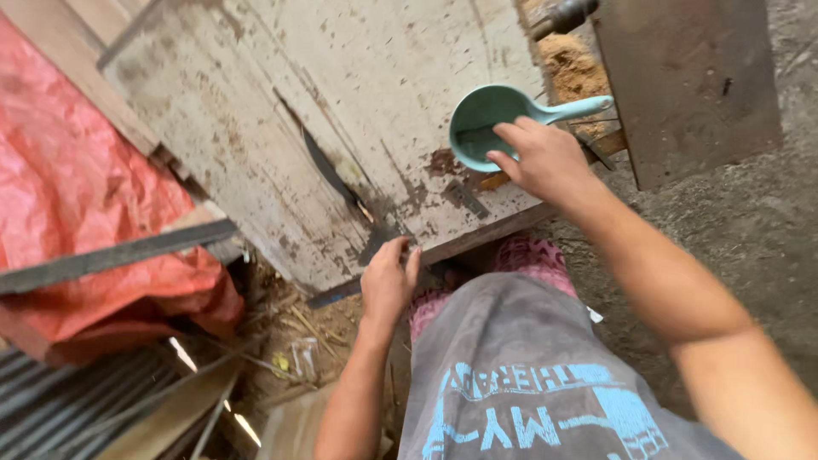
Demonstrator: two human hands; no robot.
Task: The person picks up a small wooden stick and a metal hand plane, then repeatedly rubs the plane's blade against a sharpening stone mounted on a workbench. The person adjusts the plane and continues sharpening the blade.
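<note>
Two hands at work — the right hand dips loosely curled fingers into a teal scoop resting on the worn white table; the left hand, fingers together, presses the table's near edge — sawdust beyond.

Teal plastic dipper; whitewashed tabletop flecked brown, with a dark saw blade. Red-orange tarpaulin was plain. Grey shirt bore light-blue lettering; pink patterned shorts showed beneath.
</note>
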